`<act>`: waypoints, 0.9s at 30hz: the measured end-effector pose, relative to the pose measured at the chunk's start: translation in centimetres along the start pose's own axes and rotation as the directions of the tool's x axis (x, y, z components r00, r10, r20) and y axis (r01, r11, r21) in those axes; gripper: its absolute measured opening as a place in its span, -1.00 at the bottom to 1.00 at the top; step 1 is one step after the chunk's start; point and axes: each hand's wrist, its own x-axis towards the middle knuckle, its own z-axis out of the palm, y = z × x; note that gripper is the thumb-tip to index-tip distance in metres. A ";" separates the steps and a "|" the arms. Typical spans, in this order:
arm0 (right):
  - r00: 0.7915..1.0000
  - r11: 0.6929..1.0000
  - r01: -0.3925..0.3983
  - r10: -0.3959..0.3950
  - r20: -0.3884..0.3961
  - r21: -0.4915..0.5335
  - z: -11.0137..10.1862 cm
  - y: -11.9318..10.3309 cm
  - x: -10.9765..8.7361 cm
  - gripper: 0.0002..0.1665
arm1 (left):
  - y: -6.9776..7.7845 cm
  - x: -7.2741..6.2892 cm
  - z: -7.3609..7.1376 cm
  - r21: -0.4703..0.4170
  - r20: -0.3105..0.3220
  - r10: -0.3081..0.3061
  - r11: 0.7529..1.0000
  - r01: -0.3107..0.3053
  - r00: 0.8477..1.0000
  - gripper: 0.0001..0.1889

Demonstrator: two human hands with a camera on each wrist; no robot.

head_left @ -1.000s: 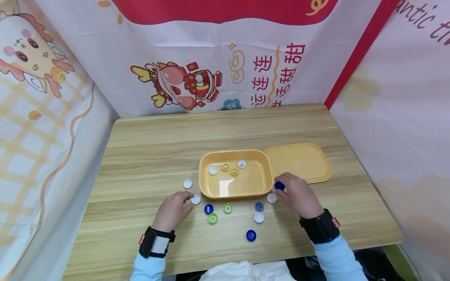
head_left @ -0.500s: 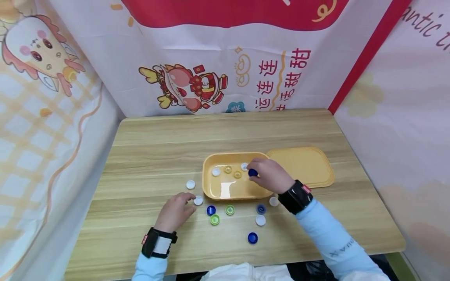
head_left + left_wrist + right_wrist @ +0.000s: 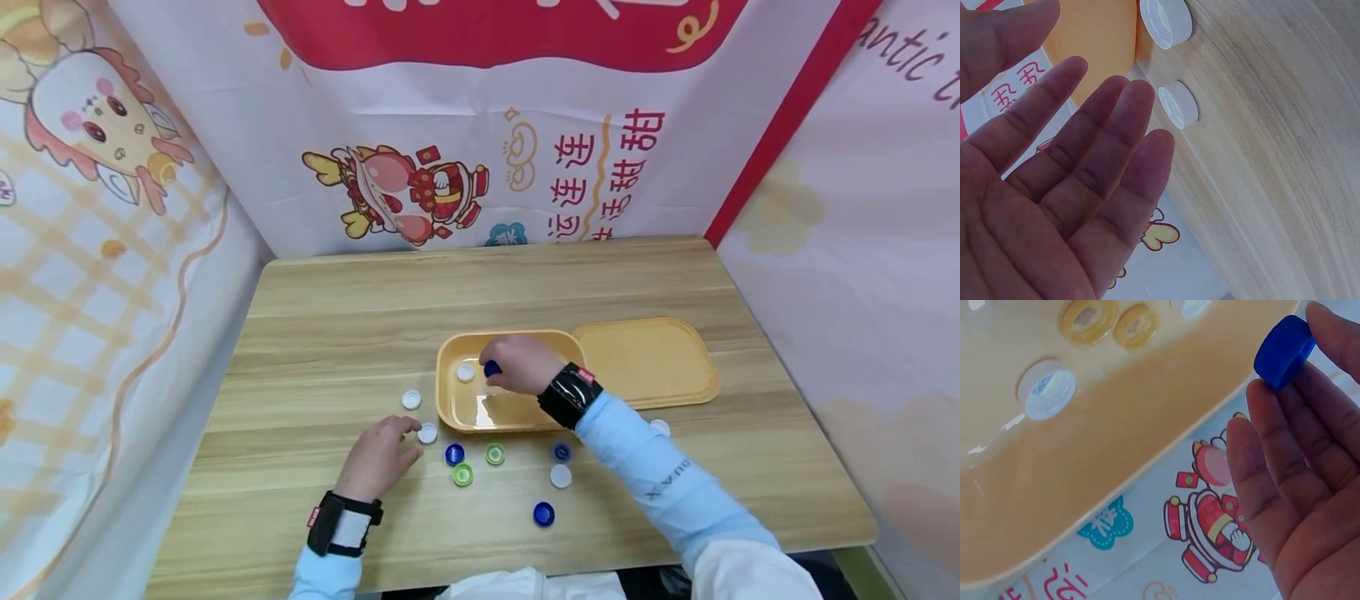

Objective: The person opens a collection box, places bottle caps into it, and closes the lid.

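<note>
My right hand pinches a blue bottle cap between thumb and fingers, above the yellow plastic box. Inside the box, the right wrist view shows two yellow caps and white caps; in the head view the hand hides most of them. To the left of the box my left hand is held low over the table, its fingers loosely bent and holding nothing. Its fingertips are right by a white cap, with another white cap a little farther back.
The box's flat yellow lid lies against its right side. In front of the box are green caps, a blue cap, a bluish cap, a white cap and a dark blue cap. My right forearm partly covers another white cap.
My right hand has carried the blue cap leftward from the box's right corner to over its inside. My left hand has stayed by the white cap. The head view has shifted slightly.
</note>
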 end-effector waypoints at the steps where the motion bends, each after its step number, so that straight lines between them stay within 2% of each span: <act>1: 1.000 1.000 0.005 -0.005 0.011 -0.004 0.2 0.0 0.3 -0.66 | 0.0 0.0 0.0 -0.001 0.001 -0.002 1.000 0.002 1.000 -0.67; 7: 0.998 0.999 0.041 -0.041 0.050 0.009 1.6 0.5 1.7 -0.65 | -0.1 0.1 0.0 0.003 0.000 -0.016 1.000 0.016 1.000 -0.68; 12: 0.996 0.997 0.058 -0.055 0.068 -0.048 3.1 0.9 2.8 -0.72 | -0.1 0.2 0.0 0.007 -0.003 -0.027 1.000 0.027 1.000 -0.67; 20: 0.992 0.998 0.038 -0.030 0.126 -0.059 4.3 0.4 3.7 -0.80 | -0.2 0.1 0.0 0.010 -0.009 -0.037 0.999 0.037 0.999 -0.67; 27: 0.988 0.994 -0.002 0.019 0.152 -0.110 5.2 0.3 4.2 -0.90 | -0.3 0.3 0.0 0.005 -0.012 -0.035 0.999 0.035 0.999 -0.66</act>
